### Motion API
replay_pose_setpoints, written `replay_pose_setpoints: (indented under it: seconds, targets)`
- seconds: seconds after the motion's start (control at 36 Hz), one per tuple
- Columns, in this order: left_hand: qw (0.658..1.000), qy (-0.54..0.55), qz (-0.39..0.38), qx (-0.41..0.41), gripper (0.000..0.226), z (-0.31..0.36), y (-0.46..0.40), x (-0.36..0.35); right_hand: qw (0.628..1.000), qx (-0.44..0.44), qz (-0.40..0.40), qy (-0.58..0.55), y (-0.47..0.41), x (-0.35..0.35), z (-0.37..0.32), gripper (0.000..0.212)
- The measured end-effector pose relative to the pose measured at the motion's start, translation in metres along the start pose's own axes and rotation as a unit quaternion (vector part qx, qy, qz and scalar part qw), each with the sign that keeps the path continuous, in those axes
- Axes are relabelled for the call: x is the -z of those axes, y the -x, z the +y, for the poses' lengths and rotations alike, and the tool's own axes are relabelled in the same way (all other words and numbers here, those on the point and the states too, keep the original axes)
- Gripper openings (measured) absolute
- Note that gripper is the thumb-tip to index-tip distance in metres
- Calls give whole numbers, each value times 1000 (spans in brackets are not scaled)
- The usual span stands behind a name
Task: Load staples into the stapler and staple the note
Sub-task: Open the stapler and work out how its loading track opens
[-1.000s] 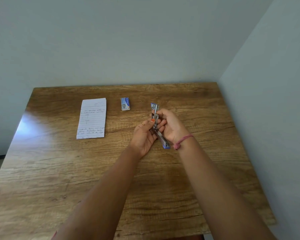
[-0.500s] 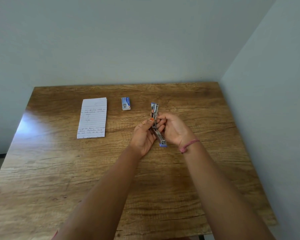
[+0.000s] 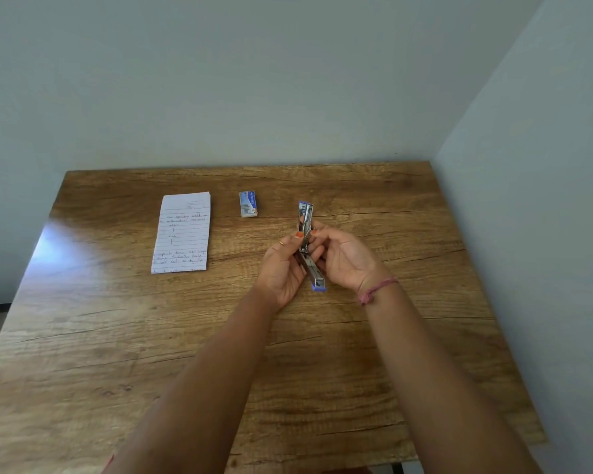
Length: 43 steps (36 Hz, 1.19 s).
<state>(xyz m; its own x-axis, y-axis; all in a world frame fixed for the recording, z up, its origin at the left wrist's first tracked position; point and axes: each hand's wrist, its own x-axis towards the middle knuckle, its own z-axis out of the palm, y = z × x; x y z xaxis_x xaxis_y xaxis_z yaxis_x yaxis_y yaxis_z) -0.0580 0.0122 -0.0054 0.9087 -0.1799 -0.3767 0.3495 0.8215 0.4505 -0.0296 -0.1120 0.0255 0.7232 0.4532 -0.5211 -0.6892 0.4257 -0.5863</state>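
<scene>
Both hands, left hand (image 3: 281, 268) and right hand (image 3: 344, 258), grip the opened stapler (image 3: 306, 217); its middle hidden by fingers, staples inside unclear.

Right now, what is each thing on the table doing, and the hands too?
stapler: swung open, held up by both hands
left hand: grips the stapler
right hand: grips the stapler
staple box: lying on the table, looks closed
note: flat on the table, untouched
</scene>
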Motion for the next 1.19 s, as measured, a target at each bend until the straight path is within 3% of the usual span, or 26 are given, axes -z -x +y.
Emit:
replay_pose_setpoints:
  seconds: [0.36, 0.53, 0.64, 0.75, 0.89, 1.19]
  targets:
    - [1000, 0, 2, -13, 21, -1, -2, 2, 995, 53, 39, 77, 5, -2, 8, 54]
    - [1000, 10, 4, -7, 19, -1, -2, 2, 999, 37, 26, 24, 5, -8, 5, 25]
    - [1000, 6, 8, -7, 18, 0, -2, 2, 997, 29, 65, 14, -1, -7, 5, 32]
    - [1000, 7, 8, -10, 19, -1, -3, 2, 996, 31, 79, 12, -5, -9, 8, 18]
    - [1000, 4, 4, -14, 19, -2, -3, 3, 997, 28, 73, 10, -6, -9, 7, 29]
    - [1000, -10, 5, -17, 19, -2, -2, 2, 997, 26, 75, 19, -6, -11, 5, 23]
